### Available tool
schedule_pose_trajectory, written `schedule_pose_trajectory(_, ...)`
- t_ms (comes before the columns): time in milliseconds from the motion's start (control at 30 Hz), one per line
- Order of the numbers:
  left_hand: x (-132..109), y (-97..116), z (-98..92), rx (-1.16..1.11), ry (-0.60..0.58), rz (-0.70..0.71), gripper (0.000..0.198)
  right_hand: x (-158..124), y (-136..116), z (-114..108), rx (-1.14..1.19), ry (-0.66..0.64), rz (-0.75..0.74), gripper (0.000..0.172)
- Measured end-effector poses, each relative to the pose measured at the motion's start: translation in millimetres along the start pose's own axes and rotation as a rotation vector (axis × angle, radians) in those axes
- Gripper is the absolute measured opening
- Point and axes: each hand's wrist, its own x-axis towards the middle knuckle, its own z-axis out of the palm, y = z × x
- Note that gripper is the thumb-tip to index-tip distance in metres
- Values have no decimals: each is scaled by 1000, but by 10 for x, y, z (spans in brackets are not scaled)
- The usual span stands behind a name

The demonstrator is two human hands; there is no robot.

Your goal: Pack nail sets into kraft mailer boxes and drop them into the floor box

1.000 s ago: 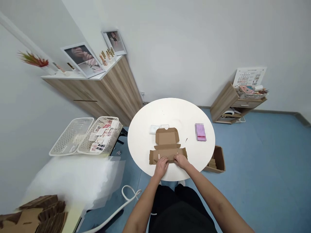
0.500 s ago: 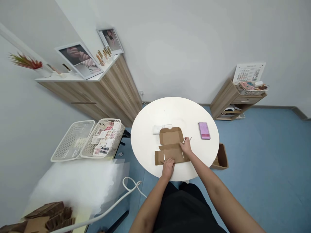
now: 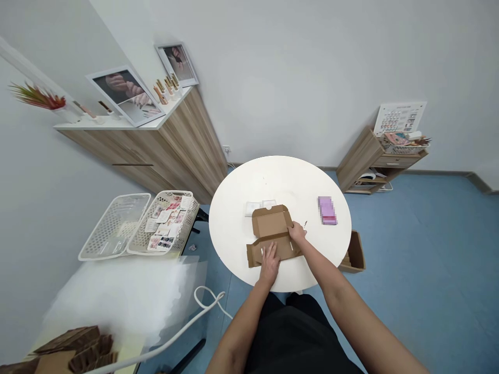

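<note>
An unfolded brown cardboard mailer box [image 3: 272, 225] lies on the round white table [image 3: 239, 182], its lid panel towards the far side. My left hand [image 3: 270, 264] rests flat on the near panel, fingers stretched out over the cardboard. At the right edge, by the fold between lid and base, my right hand [image 3: 298, 232] pinches a side flap; its fingertips are partly hidden. Just behind the box are two small clear-and-white packets [image 3: 253, 209]. A purple, blurred-out packet [image 3: 327, 210] sits further right on the table.
Two white plastic baskets [image 3: 133, 236], one with printed cards, stand on the left table. Folded cardboard [image 3: 78, 343] is piled at the lower left, near a white cable [image 3: 183, 332]. An open carton [image 3: 355, 254] stands on the floor at the right. Wooden cabinets [image 3: 191, 140] line the wall.
My left hand has slid forward from the box's near edge onto its panel. My right hand has closed in on the flap, and the lid has shifted slightly left and tilted.
</note>
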Motion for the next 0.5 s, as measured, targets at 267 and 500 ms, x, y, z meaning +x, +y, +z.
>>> schedule_pose_trajectory(267, 341, -50, -282, 162, -140, 22, 60, -84, 113, -48, -3, -29, -60, 21)
schedule_pose_trajectory(500, 448, -168, -186, 201, -273, -110, 107, -212, 161, -101, 35, -26, -128, 18)
